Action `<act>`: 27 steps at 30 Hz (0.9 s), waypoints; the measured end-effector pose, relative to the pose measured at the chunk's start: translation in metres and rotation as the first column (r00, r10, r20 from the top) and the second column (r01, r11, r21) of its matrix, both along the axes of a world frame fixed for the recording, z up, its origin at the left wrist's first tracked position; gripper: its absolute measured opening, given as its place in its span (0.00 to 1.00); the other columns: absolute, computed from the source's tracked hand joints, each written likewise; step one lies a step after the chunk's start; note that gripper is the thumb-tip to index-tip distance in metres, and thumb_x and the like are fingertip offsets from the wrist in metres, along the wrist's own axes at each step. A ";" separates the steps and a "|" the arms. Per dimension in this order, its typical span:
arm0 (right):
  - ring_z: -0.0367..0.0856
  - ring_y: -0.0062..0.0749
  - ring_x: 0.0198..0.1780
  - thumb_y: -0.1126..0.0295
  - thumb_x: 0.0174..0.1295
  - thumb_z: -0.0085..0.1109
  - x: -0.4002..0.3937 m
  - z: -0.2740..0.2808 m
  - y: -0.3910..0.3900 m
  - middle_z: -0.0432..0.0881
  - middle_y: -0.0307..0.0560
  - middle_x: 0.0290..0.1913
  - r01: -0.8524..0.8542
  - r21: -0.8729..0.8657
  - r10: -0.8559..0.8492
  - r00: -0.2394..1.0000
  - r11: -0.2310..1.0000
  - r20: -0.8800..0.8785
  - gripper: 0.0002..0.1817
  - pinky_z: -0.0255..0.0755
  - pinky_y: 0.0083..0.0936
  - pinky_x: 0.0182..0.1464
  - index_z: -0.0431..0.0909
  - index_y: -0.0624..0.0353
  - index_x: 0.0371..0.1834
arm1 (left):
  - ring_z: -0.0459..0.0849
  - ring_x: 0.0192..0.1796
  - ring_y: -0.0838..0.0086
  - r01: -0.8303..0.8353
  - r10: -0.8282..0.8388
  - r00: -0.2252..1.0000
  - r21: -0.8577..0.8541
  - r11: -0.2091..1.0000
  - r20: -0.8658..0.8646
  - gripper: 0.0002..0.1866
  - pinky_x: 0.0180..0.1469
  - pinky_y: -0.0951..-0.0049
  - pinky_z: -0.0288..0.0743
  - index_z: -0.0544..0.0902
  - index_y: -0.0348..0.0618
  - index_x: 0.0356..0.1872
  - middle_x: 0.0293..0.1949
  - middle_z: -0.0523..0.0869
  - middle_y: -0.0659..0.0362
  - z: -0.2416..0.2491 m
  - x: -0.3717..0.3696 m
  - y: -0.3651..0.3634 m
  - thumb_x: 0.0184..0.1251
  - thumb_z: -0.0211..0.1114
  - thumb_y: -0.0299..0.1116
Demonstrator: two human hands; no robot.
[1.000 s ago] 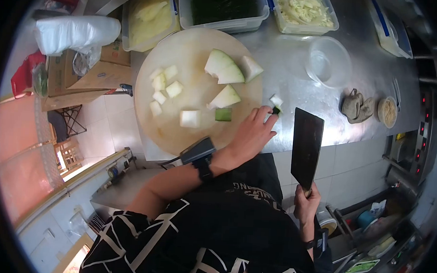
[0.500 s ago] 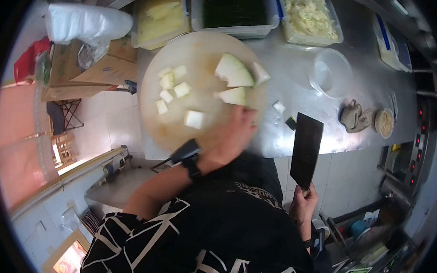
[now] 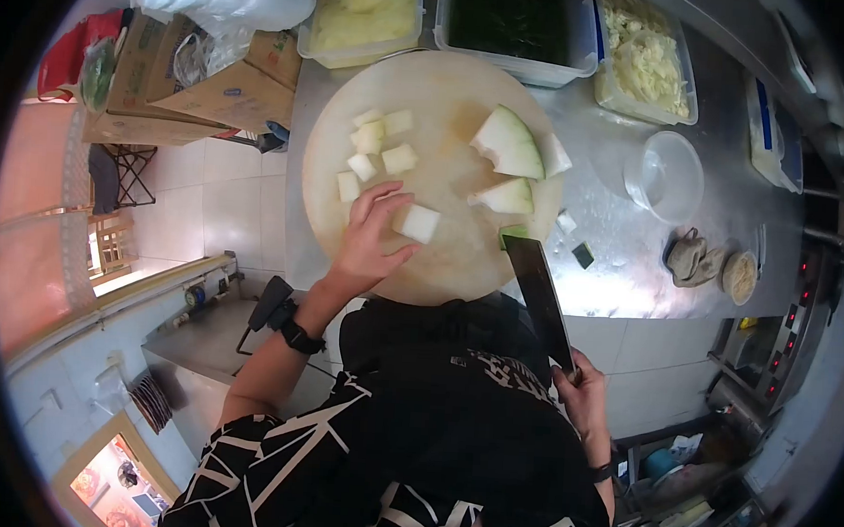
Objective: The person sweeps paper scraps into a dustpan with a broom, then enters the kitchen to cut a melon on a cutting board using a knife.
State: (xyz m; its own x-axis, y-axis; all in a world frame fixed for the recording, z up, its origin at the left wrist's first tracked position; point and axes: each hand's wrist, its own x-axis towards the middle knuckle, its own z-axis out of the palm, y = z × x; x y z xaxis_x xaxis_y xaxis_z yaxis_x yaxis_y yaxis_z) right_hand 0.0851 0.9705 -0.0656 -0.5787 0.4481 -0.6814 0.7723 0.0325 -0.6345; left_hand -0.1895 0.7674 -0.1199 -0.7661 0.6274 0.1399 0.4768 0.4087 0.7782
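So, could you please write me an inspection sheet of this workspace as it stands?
Surface: round cutting board on a steel counter.
Job's things: white melon cubes; one larger cube; green-skinned melon wedges.
Clutter: scraps on the counter; clear bowl; three food tubs along the far edge; rag.
Hands: left hand flat on the board touching the larger cube; right hand grips a cleaver, blade over the board's edge.
Cables: nothing seen.
Surroundings: cardboard boxes and tiled floor on one side, stove controls on the other.
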 end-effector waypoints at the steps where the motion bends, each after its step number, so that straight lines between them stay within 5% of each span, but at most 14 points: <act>1: 0.53 0.09 0.18 0.76 0.54 0.53 -0.004 0.001 -0.001 0.60 0.27 0.15 -0.006 0.005 0.006 1.000 1.000 0.001 0.15 0.52 0.10 0.21 0.73 0.62 0.46 | 0.69 0.51 0.61 0.018 -0.017 0.998 -0.024 1.000 0.055 0.21 0.55 0.67 0.63 0.73 0.43 0.43 0.46 0.71 0.54 0.000 -0.002 -0.002 0.42 0.64 0.23; 6: 0.60 0.11 0.14 0.74 0.57 0.51 0.001 -0.004 -0.002 0.65 0.30 0.14 0.385 -0.173 -0.403 0.911 0.907 -0.087 0.07 0.56 0.12 0.15 0.71 0.61 0.39 | 0.69 0.51 0.60 0.066 -0.058 0.993 -0.073 0.995 0.107 0.24 0.55 0.66 0.62 0.73 0.43 0.44 0.47 0.71 0.54 -0.020 -0.005 -0.013 0.40 0.67 0.29; 11: 0.60 0.11 0.13 0.74 0.57 0.51 0.006 0.001 0.003 0.64 0.30 0.14 0.387 -0.007 -0.382 0.908 0.922 -0.170 0.07 0.55 0.11 0.15 0.71 0.62 0.39 | 0.70 0.47 0.59 0.071 -0.070 0.997 -0.113 0.991 0.009 0.26 0.52 0.65 0.62 0.74 0.42 0.41 0.41 0.74 0.55 -0.033 0.015 -0.002 0.36 0.71 0.35; 18: 0.58 0.13 0.18 0.76 0.52 0.54 -0.002 0.000 -0.019 0.64 0.33 0.15 0.047 0.122 -0.041 0.998 0.991 -0.052 0.16 0.56 0.11 0.22 0.74 0.58 0.46 | 0.70 0.47 0.62 0.051 -0.063 0.996 -0.160 0.986 -0.068 0.30 0.50 0.65 0.64 0.73 0.42 0.40 0.40 0.74 0.55 -0.031 0.042 0.002 0.31 0.74 0.41; 21: 0.59 0.15 0.17 0.76 0.50 0.55 -0.020 0.003 -0.023 0.66 0.41 0.15 -0.193 0.265 0.188 0.981 0.945 0.045 0.18 0.59 0.14 0.23 0.74 0.54 0.46 | 0.71 0.46 0.64 -0.020 0.021 1.000 0.047 0.999 -0.020 0.25 0.49 0.66 0.65 0.75 0.43 0.40 0.39 0.75 0.60 -0.031 0.043 -0.007 0.36 0.70 0.39; 23: 0.64 0.20 0.16 0.75 0.48 0.56 -0.032 0.002 -0.027 0.69 0.47 0.16 -0.229 0.305 0.221 0.973 0.925 0.061 0.18 0.63 0.17 0.23 0.75 0.53 0.46 | 0.74 0.44 0.66 0.172 -0.159 0.966 0.048 0.984 -0.204 0.18 0.46 0.69 0.70 0.77 0.41 0.38 0.41 0.77 0.61 -0.035 0.040 -0.015 0.42 0.66 0.31; 27: 0.74 0.34 0.20 0.76 0.48 0.55 -0.052 0.009 -0.028 0.76 0.52 0.22 -0.324 0.372 0.318 0.945 0.870 0.080 0.18 0.68 0.22 0.27 0.75 0.53 0.45 | 0.77 0.42 0.68 0.353 -0.320 0.911 0.088 0.932 -0.262 0.13 0.44 0.73 0.72 0.79 0.40 0.37 0.42 0.78 0.61 -0.033 0.038 -0.004 0.45 0.60 0.25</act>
State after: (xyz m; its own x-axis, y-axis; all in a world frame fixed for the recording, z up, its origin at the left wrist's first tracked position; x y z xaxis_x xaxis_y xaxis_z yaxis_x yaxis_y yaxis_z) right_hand 0.0330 0.9425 -0.0564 -0.7250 0.4632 -0.5097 0.6883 0.5134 -0.5125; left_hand -0.1518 0.7638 -0.1526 -0.4461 0.8051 0.3909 0.7464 0.0936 0.6589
